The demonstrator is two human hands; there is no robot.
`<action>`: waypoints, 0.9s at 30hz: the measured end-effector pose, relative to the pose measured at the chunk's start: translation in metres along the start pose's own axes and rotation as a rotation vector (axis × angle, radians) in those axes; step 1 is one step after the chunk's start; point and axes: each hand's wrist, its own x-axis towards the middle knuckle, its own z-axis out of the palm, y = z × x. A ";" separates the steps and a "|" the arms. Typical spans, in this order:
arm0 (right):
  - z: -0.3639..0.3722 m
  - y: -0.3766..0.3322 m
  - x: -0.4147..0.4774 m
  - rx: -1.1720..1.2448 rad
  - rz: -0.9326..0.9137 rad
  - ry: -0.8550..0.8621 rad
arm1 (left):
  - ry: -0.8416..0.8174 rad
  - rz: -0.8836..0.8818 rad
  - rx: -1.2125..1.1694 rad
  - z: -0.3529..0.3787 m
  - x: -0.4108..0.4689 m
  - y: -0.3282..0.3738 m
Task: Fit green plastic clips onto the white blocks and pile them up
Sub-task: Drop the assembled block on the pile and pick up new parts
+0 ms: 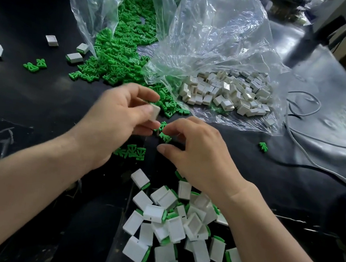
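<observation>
- White block point(154, 111) is pinched in the curled fingers of the left hand point(121, 114), and is held up over the table point(36, 116) and turned toward the other hand, likely so a clip can be pushed in.
- A green clip point(165, 137) is pinched by the right hand point(199, 154), just beside the block and not yet joined to it.
- Spare clips point(131, 151) are kept under the hands, likely for quick grabbing.
- Finished ones are heaped in a pile point(176, 226) near the person.
- More clips and bare blocks point(224, 93) are spilled from clear bags point(215, 25) farther off.
- The left hand is blurred, the block's slot cannot be seen, and the pile is cut off at the bottom.
</observation>
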 end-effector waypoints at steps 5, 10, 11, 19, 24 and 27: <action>0.002 0.002 0.002 -0.034 -0.005 0.028 | 0.106 -0.013 -0.158 -0.009 0.003 0.006; 0.007 0.005 0.006 -0.125 -0.024 0.002 | 0.036 -0.007 -0.149 -0.005 -0.002 0.006; 0.007 0.005 0.005 -0.116 -0.033 0.003 | 0.024 -0.006 -0.155 -0.005 -0.003 0.006; -0.015 0.011 0.003 0.465 0.010 0.199 | -0.071 -0.011 -0.202 -0.003 -0.009 0.009; -0.015 0.007 0.000 0.596 -0.011 0.206 | -0.117 -0.090 -0.311 -0.003 -0.008 0.010; -0.012 0.005 0.000 0.596 -0.007 0.192 | -0.153 -0.096 -0.296 -0.005 -0.009 0.010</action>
